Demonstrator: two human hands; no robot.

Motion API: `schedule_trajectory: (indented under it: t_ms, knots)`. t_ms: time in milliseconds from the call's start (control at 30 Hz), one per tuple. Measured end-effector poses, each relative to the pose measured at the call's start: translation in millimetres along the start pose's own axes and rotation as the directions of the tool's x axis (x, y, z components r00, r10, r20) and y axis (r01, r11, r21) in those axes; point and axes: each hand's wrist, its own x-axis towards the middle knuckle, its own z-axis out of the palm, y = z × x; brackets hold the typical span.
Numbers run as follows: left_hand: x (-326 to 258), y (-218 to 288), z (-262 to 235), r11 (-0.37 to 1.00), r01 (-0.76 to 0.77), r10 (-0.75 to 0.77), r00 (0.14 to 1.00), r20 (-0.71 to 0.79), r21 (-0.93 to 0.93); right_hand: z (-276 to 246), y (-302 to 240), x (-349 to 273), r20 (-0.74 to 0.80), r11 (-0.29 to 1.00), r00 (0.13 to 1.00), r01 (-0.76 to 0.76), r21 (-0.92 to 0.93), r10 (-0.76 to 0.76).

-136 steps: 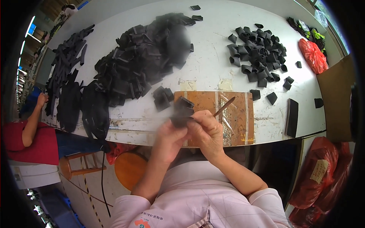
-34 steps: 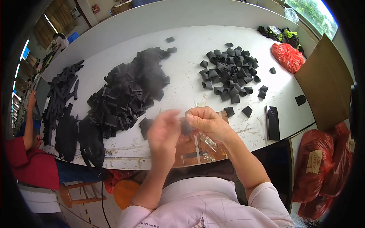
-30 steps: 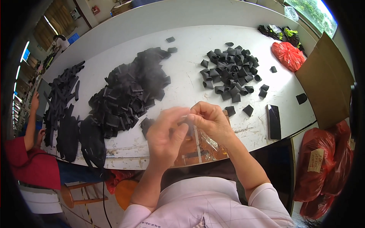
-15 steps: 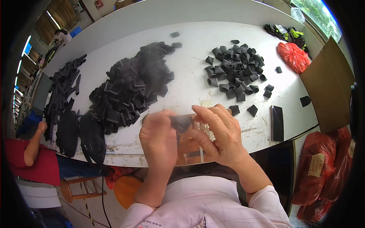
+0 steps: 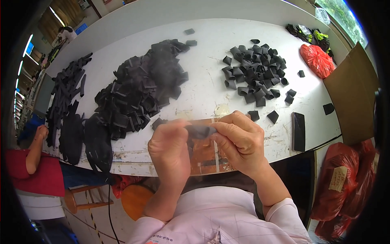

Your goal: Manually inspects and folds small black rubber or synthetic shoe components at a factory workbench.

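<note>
I see both hands raised at the centre of the frame, just above the near table edge. The left hand (image 5: 170, 143) and the right hand (image 5: 239, 140) pinch the same small dark grey strip of stretchy fabric (image 5: 200, 131) between thumbs and fingertips, one at each end, so both are closed on it. The strip hangs in the air over a worn brown board (image 5: 205, 156) lying on the white table (image 5: 203, 85).

In the upper left of the frame spreads a large heap of flat black fabric strips (image 5: 138, 91); in the upper right sits a smaller pile of folded black loops (image 5: 256, 73). A black rectangular phone (image 5: 298, 131) lies at right, beside a brown cardboard sheet (image 5: 351, 95).

I judge the step in hand to be folding or shaping one strip into a loop. The next move calls for bringing the two ends together evenly without letting either pinch slip.
</note>
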Motion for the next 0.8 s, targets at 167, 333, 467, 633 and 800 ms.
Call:
schedule_trajectory:
  t_ms: [167, 333, 467, 633, 800]
  knots:
    - [-1.4, 1.3, 11.7, 0.99, -0.052, 0.06, 0.997, -0.055, 0.13, -6.0, -13.3, 6.8, 0.043, 0.999, 0.998, -0.041, -0.025, 0.042]
    - [-4.3, -3.3, 5.2, 0.984, -0.088, 0.09, 0.996, 0.001, 0.157, 4.4, 5.4, -0.5, 0.024, 0.996, 0.998, -0.057, 0.072, 0.056]
    - [-4.4, -1.9, -0.5, 0.999, -0.029, 0.031, 0.999, -0.038, 0.031, 1.4, 2.2, 8.4, 0.053, 0.997, 0.998, -0.031, 0.077, 0.027]
    - [-9.2, -5.0, -10.3, 0.999, -0.025, 0.025, 0.999, -0.026, 0.02, 6.5, 6.3, 5.9, 0.047, 0.996, 0.997, 0.056, 0.072, -0.059]
    - [-10.7, -12.7, -11.1, 0.985, -0.103, 0.093, 0.993, 0.077, 0.136, 13.2, 15.8, -12.3, -0.016, 0.998, 0.999, 0.046, 0.045, -0.045]
